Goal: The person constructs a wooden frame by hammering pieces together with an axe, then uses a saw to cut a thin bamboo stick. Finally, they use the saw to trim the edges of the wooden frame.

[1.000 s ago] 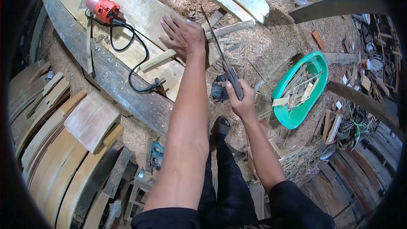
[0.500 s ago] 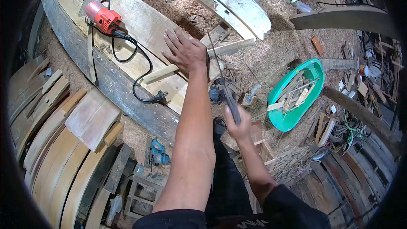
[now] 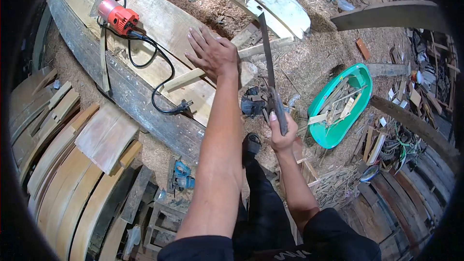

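Observation:
My left hand [image 3: 211, 54] lies flat with fingers spread on a wide pale board [image 3: 169, 24]. Under its palm passes a narrow wood strip [image 3: 183, 80], which sticks out on both sides of the hand. In my right hand [image 3: 282, 133] is the handle of a handsaw [image 3: 268, 53], its long dark blade pointing away from me. The blade overlaps the strip's right part in this view, to the right of my left hand. A red power tool [image 3: 121, 19] with a black cord and plug rests on the boards at upper left.
A green tub [image 3: 333, 133] of wood scraps stands at right on the shavings-covered floor. Curved planks [image 3: 87, 179] are stacked at lower left, near a blue power tool [image 3: 182, 176]. A white-painted curved timber [image 3: 270, 0] lies at the top.
My right hand has shifted right and slightly up with the handsaw, whose blade now shows its broad side and stands farther right. My left hand stays on the strip.

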The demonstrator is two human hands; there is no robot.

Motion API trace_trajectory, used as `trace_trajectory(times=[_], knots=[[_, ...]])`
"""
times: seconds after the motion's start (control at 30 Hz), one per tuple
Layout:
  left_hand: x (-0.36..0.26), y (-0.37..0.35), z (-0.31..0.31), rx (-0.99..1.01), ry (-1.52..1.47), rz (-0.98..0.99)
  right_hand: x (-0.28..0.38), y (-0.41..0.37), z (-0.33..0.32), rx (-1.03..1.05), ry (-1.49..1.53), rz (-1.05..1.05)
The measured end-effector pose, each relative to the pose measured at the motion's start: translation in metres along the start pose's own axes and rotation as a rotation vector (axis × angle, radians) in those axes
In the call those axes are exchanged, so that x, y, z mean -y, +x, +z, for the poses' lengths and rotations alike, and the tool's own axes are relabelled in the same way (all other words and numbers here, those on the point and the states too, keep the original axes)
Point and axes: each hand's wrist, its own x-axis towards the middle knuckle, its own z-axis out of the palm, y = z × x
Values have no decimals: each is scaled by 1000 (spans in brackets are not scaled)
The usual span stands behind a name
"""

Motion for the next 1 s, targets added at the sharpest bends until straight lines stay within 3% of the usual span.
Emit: trace_trajectory(times=[0.17, 0.27, 0.3, 0.43, 0.67, 0.8, 0.9, 1.0], knots=[[4, -5, 2, -104, -179, 41, -13, -34, -16, 5, -74, -40], [31, -12, -16, 177, -448, 502, -23, -62, -26, -39, -52, -32], [39, -15, -22, 150, -481, 715, -23, -70, -30, -52, -29, 4], [50, -8, -21, 194, -547, 939, -32, -87, -41, -59, -4, 34], [12, -7, 3, -6, -468, 763, -20, -70, -37, -27, -41, -24], [11, 0, -1, 222, -359, 716, -12, -46, -37, 44, -87, -86], [3, 2, -17, 79, -284, 426, -9, -22, -40, 71, -131, -80], [-7, 16, 0, 15, -336, -68, -1, 6, -41, 109, -193, -119]])
